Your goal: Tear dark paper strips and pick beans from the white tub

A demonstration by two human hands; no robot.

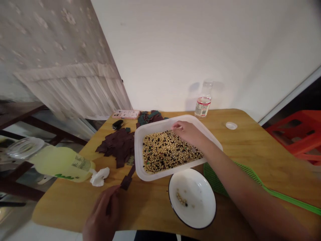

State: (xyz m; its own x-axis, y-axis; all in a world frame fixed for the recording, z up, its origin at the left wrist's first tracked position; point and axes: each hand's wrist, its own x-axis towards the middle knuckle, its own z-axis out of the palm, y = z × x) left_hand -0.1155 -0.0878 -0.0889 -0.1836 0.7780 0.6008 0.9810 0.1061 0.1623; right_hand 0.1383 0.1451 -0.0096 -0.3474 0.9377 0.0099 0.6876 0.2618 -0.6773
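My right hand [185,131] reaches over a white plastic tub [140,167], its fingertips drawn together just above the beans near the far side. Pale yellow beans [165,150] mixed with black ones and a few green ones fill the tub's bottom. Whatever those fingertips may hold is too small to make out. At the lower left, my left hand [102,214] is closed, with its index fingertip against a small dark brown piece [126,182] on the table; whether it grips anything is hidden. A dark-rimmed white bowl [200,207] in front of the tub contains several beans.
Dark brown flat pieces [117,145] lie piled left of the tub, dark green ones [150,117] behind. A yellow-green bottle [62,164], crumpled tissue [99,176], pink phone [126,114], clear bottle [202,105], white lid [231,126] and green mesh swatter [248,172] surround it.
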